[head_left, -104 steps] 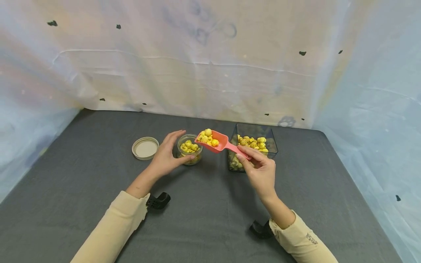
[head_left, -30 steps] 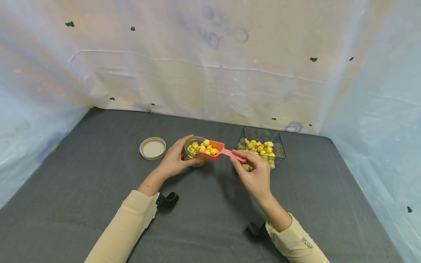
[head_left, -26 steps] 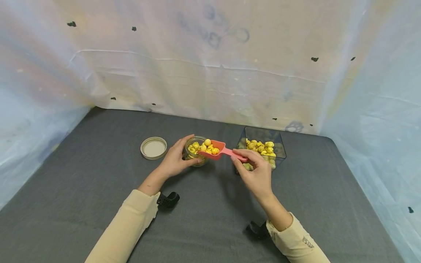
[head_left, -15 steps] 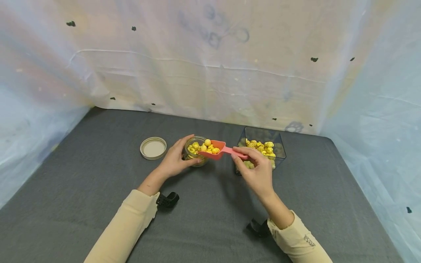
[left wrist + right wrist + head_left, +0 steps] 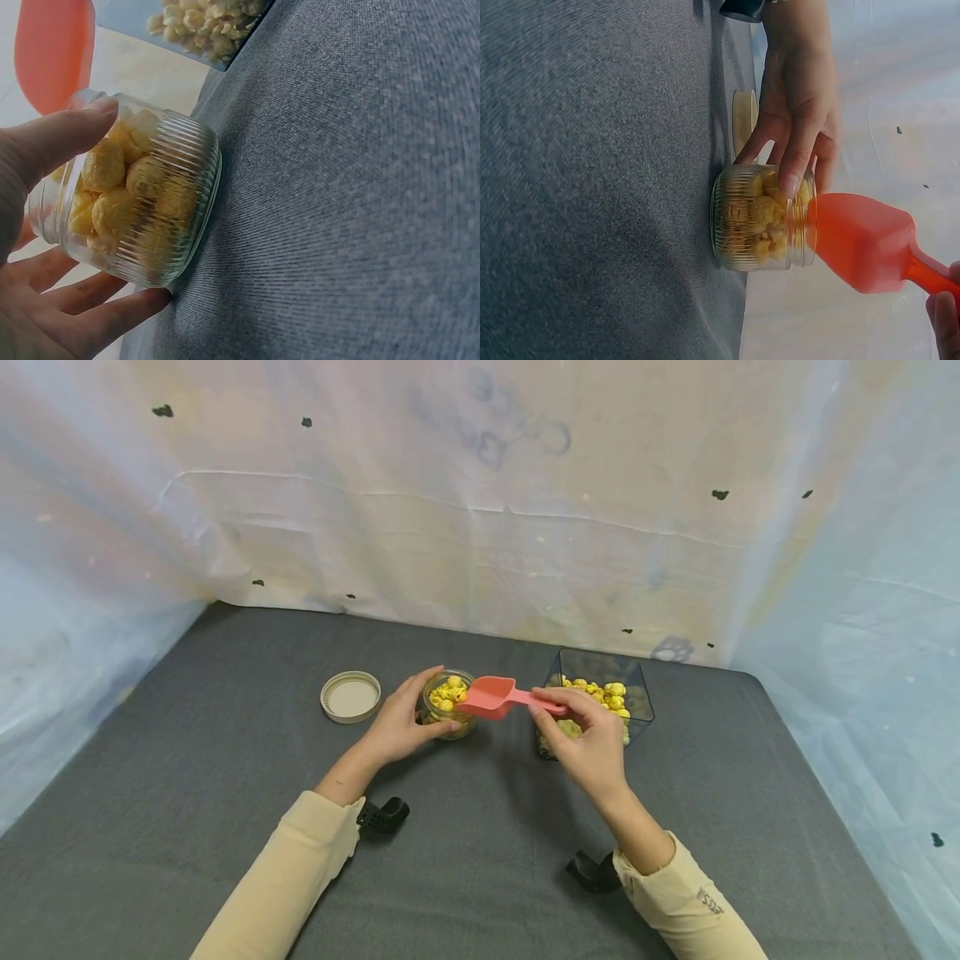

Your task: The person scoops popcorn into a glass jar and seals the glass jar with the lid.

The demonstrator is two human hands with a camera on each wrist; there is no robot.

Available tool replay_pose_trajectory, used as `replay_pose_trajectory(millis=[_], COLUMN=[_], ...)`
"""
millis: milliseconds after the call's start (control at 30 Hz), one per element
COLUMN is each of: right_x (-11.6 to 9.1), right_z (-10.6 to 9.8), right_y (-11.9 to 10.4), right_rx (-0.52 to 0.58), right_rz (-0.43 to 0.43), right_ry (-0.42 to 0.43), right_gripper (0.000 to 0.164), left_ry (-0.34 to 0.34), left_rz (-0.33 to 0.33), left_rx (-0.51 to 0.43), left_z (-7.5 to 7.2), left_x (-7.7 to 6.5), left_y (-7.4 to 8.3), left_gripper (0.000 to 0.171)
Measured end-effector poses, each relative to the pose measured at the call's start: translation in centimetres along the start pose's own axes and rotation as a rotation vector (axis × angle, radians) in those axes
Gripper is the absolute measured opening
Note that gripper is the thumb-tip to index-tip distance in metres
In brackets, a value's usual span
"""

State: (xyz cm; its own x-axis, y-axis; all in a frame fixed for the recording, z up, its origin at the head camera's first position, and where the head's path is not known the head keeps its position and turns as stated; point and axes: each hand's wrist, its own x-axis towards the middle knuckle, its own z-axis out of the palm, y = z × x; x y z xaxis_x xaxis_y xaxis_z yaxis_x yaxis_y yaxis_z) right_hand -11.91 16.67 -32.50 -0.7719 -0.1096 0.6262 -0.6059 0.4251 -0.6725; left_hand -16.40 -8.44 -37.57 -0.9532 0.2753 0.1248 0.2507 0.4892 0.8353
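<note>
My left hand (image 5: 396,720) grips a ribbed glass jar (image 5: 142,191), thumb on the near side and fingers round the far side. Yellow popcorn balls (image 5: 448,692) fill the jar to near its mouth, and it stands upright on the grey cloth. My right hand (image 5: 588,739) pinches the handle of a pink-red scoop (image 5: 491,697) between thumb and fingers. The scoop's lip lies right at the jar's rim, tilted down toward it, and its bowl shows bare pink. A dark clear box (image 5: 637,693) of popcorn stands behind my right hand, which partly hides it.
The jar's round lid (image 5: 350,697) lies inside-up on the grey cloth (image 5: 465,860), left of my left hand. A pale patterned curtain (image 5: 465,552) rises behind the table's far edge.
The scoop, full of popcorn earlier, moved left to the jar and tipped; its popcorn is now in the jar. My left hand came round the jar and keeps its grip.
</note>
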Motion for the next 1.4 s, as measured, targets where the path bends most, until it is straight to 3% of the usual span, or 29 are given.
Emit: replay_pose_trajectory(millis=[633, 1400], right_x=[-0.6, -1.0], right_z=[-0.4, -1.6], right_y=[0.3, 0.7], right_rx=[0.088, 0.225], right_rz=[-0.023, -0.044], right_ry=[0.104, 0.288], right_gripper=[0.022, 0.023], left_ry=[-0.003, -0.006], left_rz=[-0.005, -0.009], left_rx=[0.013, -0.007], left_z=[-0.1, 0.0], left_x=[0.1, 0.1], left_y=[-0.1, -0.4], left_gripper=[0.086, 0.086])
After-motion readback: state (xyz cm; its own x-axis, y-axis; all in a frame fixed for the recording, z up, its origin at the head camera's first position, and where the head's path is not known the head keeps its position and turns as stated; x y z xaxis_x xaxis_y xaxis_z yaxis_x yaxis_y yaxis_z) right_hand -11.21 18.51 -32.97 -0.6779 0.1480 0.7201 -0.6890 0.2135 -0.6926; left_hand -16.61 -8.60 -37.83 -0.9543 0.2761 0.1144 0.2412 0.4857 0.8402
